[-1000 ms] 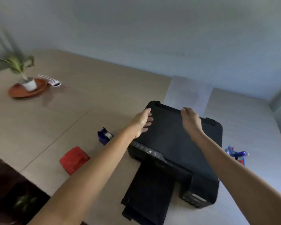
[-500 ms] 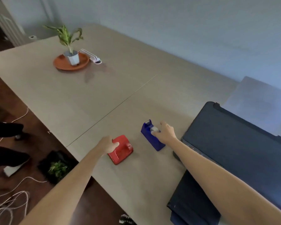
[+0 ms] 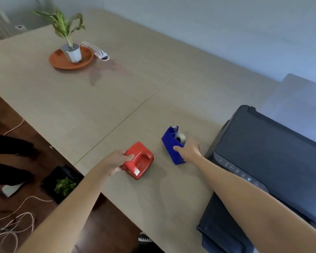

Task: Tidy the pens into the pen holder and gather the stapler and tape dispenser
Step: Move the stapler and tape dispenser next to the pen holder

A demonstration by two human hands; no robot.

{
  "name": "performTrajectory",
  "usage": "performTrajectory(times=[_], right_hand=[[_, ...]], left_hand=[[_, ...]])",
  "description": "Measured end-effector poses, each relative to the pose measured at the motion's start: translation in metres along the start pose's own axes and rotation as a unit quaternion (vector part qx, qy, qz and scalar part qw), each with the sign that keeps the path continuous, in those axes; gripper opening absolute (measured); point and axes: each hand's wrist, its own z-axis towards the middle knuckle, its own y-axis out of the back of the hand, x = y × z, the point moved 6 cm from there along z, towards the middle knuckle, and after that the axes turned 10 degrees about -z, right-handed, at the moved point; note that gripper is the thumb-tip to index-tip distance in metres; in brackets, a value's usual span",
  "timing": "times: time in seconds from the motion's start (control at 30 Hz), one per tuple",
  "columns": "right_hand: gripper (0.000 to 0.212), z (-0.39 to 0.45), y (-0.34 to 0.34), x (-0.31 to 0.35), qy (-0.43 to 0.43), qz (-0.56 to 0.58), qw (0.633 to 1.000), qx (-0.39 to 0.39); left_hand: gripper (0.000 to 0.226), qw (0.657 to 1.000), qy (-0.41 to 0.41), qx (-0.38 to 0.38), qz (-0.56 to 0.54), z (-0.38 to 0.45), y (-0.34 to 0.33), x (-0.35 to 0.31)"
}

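The red plastic stapler (image 3: 138,160) sits near the front edge of the pale wooden table (image 3: 117,92), and our left hand (image 3: 115,161) is wrapped around its near end, thumb on top and fingers curled down the side. Just to its right, apart from it, stands the blue plastic tape dispenser (image 3: 172,145) with its grey roll showing; our right hand (image 3: 189,149) closes on its rear half, thumb pressed to the near flank. Both items rest on the table, beside the black printer (image 3: 272,152). We judge this to be the gathering step, with both grips just set. Next we need to draw the two together and set them down side by side. No pens or pen holder show here, so that part calls for looking elsewhere. Far off, an orange saucer (image 3: 62,61) carries a potted plant (image 3: 69,31).
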Motion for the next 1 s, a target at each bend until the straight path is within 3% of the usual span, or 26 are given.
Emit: performTrajectory(times=[0.1,0.4,0.53,0.7,1.0], right_hand=[[0.041,-0.010,0.020,0.008,0.031,0.057,0.998,-0.007],[0.042,-0.073,0.174,-0.014,0.094,0.181,0.973,-0.108],[0.037,-0.113,0.244,-0.084,0.090,0.217,0.957,-0.168],[0.029,-0.164,0.308,-0.218,0.031,0.261,0.932,-0.250],[0.030,-0.257,0.353,-0.463,-0.128,0.265,0.886,-0.357]], left_hand=[[0.024,0.999,-0.022,0.005,-0.023,-0.009,-0.003,-0.027],[0.014,0.991,-0.121,0.030,-0.036,-0.070,-0.092,-0.126],[0.008,0.986,-0.152,0.070,-0.017,-0.099,-0.169,-0.147],[0.007,0.975,-0.142,0.167,0.033,-0.134,-0.301,-0.136],[0.008,0.945,-0.039,0.318,0.068,-0.194,-0.545,-0.026]])
